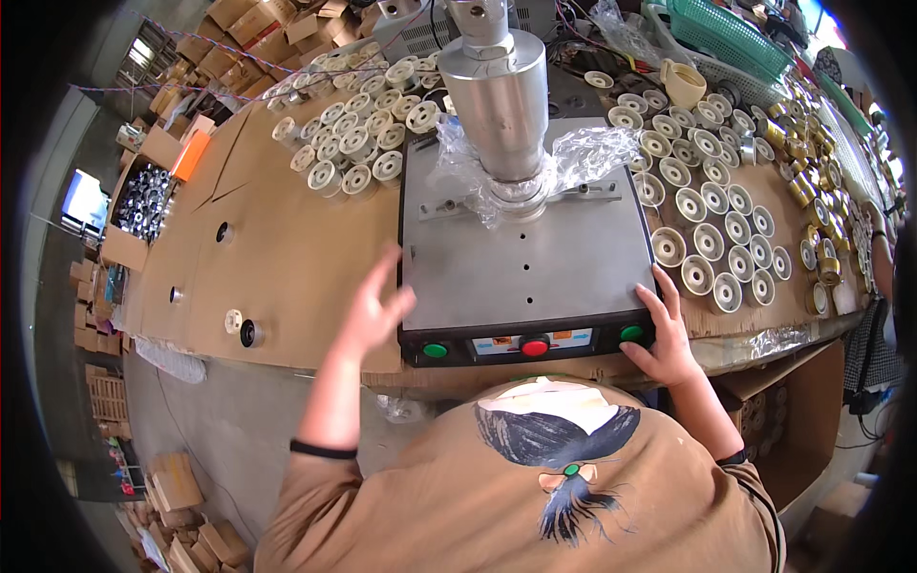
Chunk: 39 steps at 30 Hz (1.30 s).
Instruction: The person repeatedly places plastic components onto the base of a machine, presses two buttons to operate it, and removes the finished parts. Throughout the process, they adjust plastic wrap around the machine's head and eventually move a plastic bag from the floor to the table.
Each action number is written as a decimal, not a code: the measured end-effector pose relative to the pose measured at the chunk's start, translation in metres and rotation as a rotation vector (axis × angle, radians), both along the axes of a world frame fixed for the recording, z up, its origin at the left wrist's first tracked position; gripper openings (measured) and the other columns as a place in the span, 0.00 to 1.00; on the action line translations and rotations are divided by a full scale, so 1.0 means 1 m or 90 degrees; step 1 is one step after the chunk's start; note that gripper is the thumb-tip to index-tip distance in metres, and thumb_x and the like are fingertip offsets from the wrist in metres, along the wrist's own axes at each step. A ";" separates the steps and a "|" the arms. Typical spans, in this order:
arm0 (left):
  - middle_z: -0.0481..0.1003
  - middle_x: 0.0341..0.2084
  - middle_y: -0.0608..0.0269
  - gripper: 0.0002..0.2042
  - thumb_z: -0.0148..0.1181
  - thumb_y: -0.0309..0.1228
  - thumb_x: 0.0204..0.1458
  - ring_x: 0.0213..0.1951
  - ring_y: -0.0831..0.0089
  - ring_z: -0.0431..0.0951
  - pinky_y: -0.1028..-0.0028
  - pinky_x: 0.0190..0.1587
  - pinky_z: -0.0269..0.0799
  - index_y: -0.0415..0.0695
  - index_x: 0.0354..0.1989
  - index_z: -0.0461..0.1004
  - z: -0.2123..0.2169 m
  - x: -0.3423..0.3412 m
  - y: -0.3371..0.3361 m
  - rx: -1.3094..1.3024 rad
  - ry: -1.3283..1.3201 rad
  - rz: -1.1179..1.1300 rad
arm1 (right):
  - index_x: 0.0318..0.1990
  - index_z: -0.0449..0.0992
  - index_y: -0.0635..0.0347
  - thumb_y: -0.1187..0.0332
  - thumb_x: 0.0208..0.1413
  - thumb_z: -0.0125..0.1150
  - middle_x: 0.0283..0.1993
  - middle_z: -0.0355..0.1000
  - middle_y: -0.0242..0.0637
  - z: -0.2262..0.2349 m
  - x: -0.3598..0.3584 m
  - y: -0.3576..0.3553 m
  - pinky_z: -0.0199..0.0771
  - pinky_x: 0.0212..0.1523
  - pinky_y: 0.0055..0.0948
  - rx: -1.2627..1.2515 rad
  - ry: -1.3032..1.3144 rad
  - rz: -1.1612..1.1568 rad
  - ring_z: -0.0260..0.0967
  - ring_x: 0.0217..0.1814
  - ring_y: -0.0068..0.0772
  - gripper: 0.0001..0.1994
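A bench press stands before me, its grey metal base plate (pixel 468 277) framed in black. From above, a thick silver metal cylinder (pixel 497 105) comes down onto a pale round piece (pixel 521 202), with crumpled clear plastic film (pixel 460 170) around it. My left hand (pixel 371 310) is at the base's left edge, fingers spread, holding nothing; whether it touches is unclear. At the right front corner, my right hand (pixel 667 334) rests with fingers apart, its thumb close to the right green button (pixel 631 333). The front panel also has a left green button (pixel 435 350) and a red button (pixel 534 346).
Cream wheel-like parts (pixel 355 179) crowd the table left of the press; more cream parts (pixel 708 239) lie right, beside gold-coloured rings (pixel 823 215). Small black round pieces (pixel 251 333) sit on the cardboard sheet (pixel 315 277). An open carton (pixel 798 415) stands below the table's right edge.
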<state>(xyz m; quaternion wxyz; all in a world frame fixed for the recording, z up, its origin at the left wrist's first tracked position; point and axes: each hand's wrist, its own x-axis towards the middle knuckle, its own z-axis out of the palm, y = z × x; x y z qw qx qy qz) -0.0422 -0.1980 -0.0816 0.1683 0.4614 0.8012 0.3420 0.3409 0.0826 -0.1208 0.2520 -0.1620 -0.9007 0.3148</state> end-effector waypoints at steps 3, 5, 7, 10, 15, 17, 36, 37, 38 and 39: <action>0.55 0.73 0.52 0.35 0.62 0.37 0.58 0.73 0.54 0.54 0.59 0.74 0.52 0.42 0.72 0.57 -0.004 -0.082 0.042 -0.131 0.199 0.145 | 0.66 0.65 0.59 0.67 0.40 0.73 0.76 0.46 0.59 -0.001 -0.003 0.000 0.55 0.72 0.51 -0.004 0.003 0.000 0.50 0.75 0.65 0.40; 0.53 0.74 0.53 0.34 0.61 0.37 0.59 0.74 0.54 0.53 0.60 0.74 0.52 0.42 0.72 0.56 -0.039 -0.152 0.044 -0.110 0.281 0.165 | 0.66 0.64 0.59 0.66 0.41 0.73 0.76 0.46 0.59 -0.004 -0.007 -0.001 0.54 0.72 0.50 -0.003 0.004 0.007 0.49 0.75 0.65 0.40; 0.52 0.74 0.54 0.32 0.62 0.36 0.58 0.74 0.53 0.53 0.61 0.74 0.53 0.41 0.70 0.59 -0.038 -0.168 0.070 -0.199 0.344 0.217 | 0.67 0.64 0.58 0.66 0.41 0.73 0.76 0.46 0.59 -0.009 -0.006 0.002 0.55 0.72 0.50 0.001 0.016 0.007 0.50 0.75 0.65 0.41; 0.49 0.75 0.55 0.27 0.64 0.33 0.54 0.74 0.52 0.50 0.63 0.73 0.55 0.40 0.62 0.66 -0.029 -0.158 0.091 -0.293 0.416 0.269 | 0.63 0.68 0.58 0.64 0.41 0.72 0.74 0.51 0.58 -0.006 -0.005 0.002 0.54 0.71 0.52 0.007 0.023 -0.028 0.52 0.74 0.64 0.37; 0.63 0.69 0.50 0.17 0.70 0.32 0.46 0.62 0.47 0.70 0.60 0.61 0.69 0.40 0.41 0.72 -0.034 -0.135 0.049 -0.155 0.259 0.194 | 0.49 0.78 0.59 0.68 0.43 0.69 0.58 0.72 0.45 0.021 -0.038 0.034 0.56 0.69 0.56 0.195 0.077 -0.083 0.60 0.70 0.56 0.21; 0.66 0.65 0.48 0.17 0.69 0.31 0.47 0.60 0.48 0.72 0.60 0.60 0.69 0.40 0.43 0.72 -0.041 -0.119 0.031 -0.112 0.296 0.188 | 0.51 0.78 0.59 0.69 0.44 0.69 0.57 0.74 0.42 0.048 -0.078 0.039 0.56 0.70 0.56 0.200 0.071 -0.077 0.60 0.71 0.50 0.22; 0.72 0.60 0.44 0.33 0.63 0.41 0.55 0.56 0.45 0.75 0.57 0.60 0.69 0.48 0.69 0.64 0.084 0.055 0.203 -0.098 0.299 -0.101 | 0.65 0.68 0.52 0.63 0.48 0.73 0.69 0.61 0.47 0.062 -0.105 0.037 0.60 0.70 0.48 0.066 0.031 -0.024 0.58 0.71 0.57 0.34; 0.72 0.60 0.44 0.32 0.63 0.41 0.55 0.57 0.45 0.75 0.57 0.61 0.69 0.49 0.70 0.63 0.082 0.053 0.199 -0.076 0.334 -0.099 | 0.65 0.68 0.52 0.63 0.48 0.73 0.69 0.61 0.47 0.062 -0.103 0.037 0.60 0.70 0.48 0.063 0.034 -0.028 0.58 0.71 0.57 0.34; 0.68 0.64 0.46 0.34 0.64 0.41 0.55 0.64 0.46 0.68 0.57 0.65 0.65 0.51 0.71 0.62 0.082 0.052 0.194 -0.092 0.341 -0.099 | 0.65 0.69 0.53 0.63 0.48 0.73 0.69 0.62 0.47 0.063 -0.102 0.036 0.60 0.70 0.48 0.058 0.025 0.002 0.58 0.71 0.57 0.34; 0.68 0.64 0.46 0.34 0.64 0.41 0.55 0.64 0.46 0.68 0.57 0.65 0.65 0.51 0.71 0.62 0.083 0.052 0.187 -0.095 0.345 -0.103 | 0.64 0.69 0.54 0.63 0.48 0.73 0.69 0.62 0.47 0.063 -0.101 0.036 0.60 0.70 0.48 0.053 0.015 0.030 0.58 0.71 0.57 0.34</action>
